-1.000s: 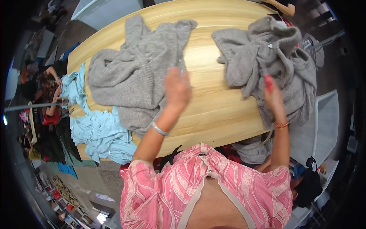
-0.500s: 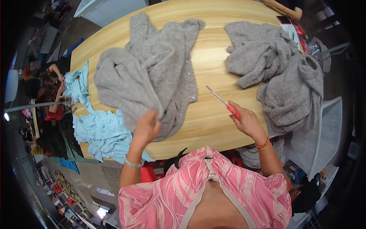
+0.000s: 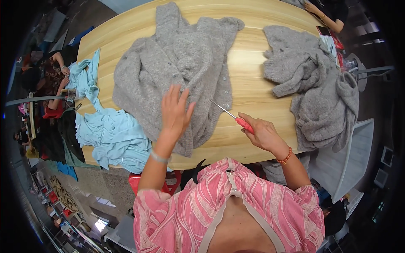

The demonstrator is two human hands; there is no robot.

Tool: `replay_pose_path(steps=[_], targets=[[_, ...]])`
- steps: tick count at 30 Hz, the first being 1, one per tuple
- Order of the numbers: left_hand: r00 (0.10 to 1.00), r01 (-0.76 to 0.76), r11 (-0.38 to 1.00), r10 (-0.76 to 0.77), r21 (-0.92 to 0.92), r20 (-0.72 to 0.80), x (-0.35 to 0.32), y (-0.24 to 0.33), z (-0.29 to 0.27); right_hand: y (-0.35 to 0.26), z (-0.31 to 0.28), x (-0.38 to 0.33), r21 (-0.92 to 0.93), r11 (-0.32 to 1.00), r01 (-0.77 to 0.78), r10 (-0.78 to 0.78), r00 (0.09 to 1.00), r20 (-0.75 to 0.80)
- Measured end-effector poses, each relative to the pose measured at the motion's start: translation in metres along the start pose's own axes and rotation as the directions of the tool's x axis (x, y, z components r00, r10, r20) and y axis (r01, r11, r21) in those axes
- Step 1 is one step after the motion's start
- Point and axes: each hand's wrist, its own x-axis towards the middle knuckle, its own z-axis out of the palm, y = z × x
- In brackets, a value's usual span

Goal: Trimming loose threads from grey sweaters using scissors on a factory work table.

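Observation:
A grey knitted cardigan [image 3: 141, 84] with small buttons lies spread in folds on the table, left of centre. My left hand [image 3: 174, 113] is over its front beside the button edge, fingers stretched out and holding nothing. Whether the palm presses on the knit is hard to tell. In my right hand [image 3: 265, 134] is a red-handled tool [image 3: 244, 124] with a thin straight metal shaft, gripped by the handle. Its shaft points up and left, its tip above or against the cardigan's right edge; the tip's shape is too small to make out.
More grey knitwear [image 3: 322, 111] is heaped at the table's right. Light blue cloth [image 3: 114, 137] lies at the left, where another person's hands [image 3: 65, 76] touch part of it. A phone [image 3: 323, 30] and another person's arm [image 3: 322, 17] are at the far right; a white bin [image 3: 344, 166] stands beside the table.
The cardigan's folded-over front now lies opened out, showing buttons. My left hand has moved up over it, fingers spread. The tool in my right hand has come closer to the cardigan.

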Motion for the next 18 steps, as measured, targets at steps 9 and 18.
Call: replay_pose_path(steps=[9,18], targets=[[0.997,-0.071,0.994,0.070,0.082,0.013,0.010,-0.053,0.088,-0.049,0.008,0.033,-0.185,0.982,0.047,-0.031,0.995,0.091],[0.995,-0.078,0.996,0.076,0.032,0.066,0.011,-0.053,0.090,-0.072,0.031,0.171,-0.240,0.948,0.207,-0.259,0.943,-0.210]])
